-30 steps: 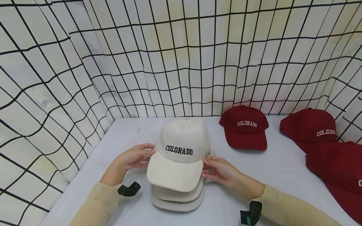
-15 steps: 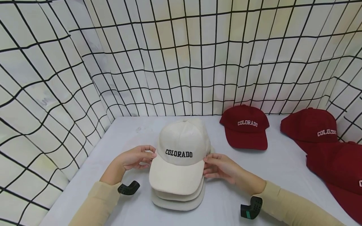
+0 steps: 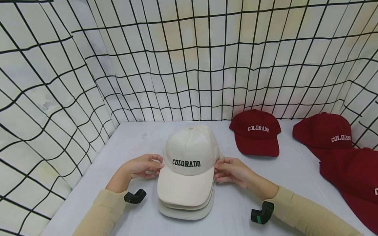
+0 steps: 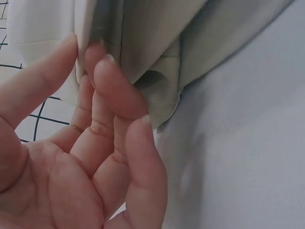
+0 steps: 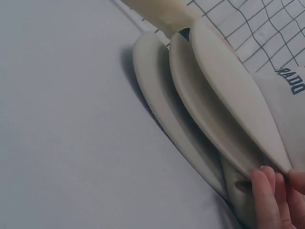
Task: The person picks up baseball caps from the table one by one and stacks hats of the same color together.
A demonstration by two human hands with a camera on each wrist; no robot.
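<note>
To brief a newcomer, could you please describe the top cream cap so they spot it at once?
On the white table, find the stack of cream caps left of the red caps in the head view. The left hand and right hand hold the top cap by its sides; unlike those beneath, it shows black COLORADO lettering.

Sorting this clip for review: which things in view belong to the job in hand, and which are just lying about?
In the job:
top cream cap, held by left fingers and right fingers
cream caps stacked beneath it

Apparently just lying about, untouched:
lone red cap
red caps at the right
</note>
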